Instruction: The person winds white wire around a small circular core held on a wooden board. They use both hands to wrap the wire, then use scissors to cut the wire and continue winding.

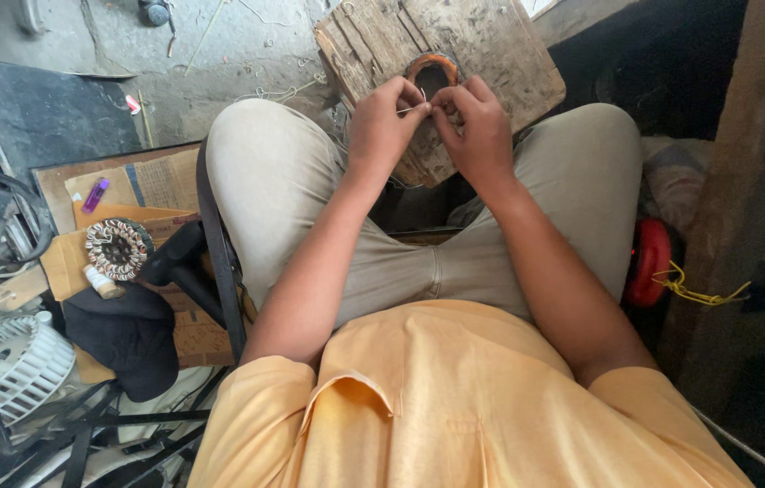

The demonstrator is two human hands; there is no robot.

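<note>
A: Item one, left hand [381, 122]?
B: Fingers pinched on a thin pale wire [412, 108], above the wooden board [500, 54].
A: Right hand [473, 126]?
B: Pinching the same wire, touching the orange-rimmed coil [432, 68]. Knees flank both; bare floor [238, 54] beyond the board's left edge.

Both knees [265, 172] flank the wooden board [482, 45], leaving open floor [220, 54] only beyond its left edge.
</note>
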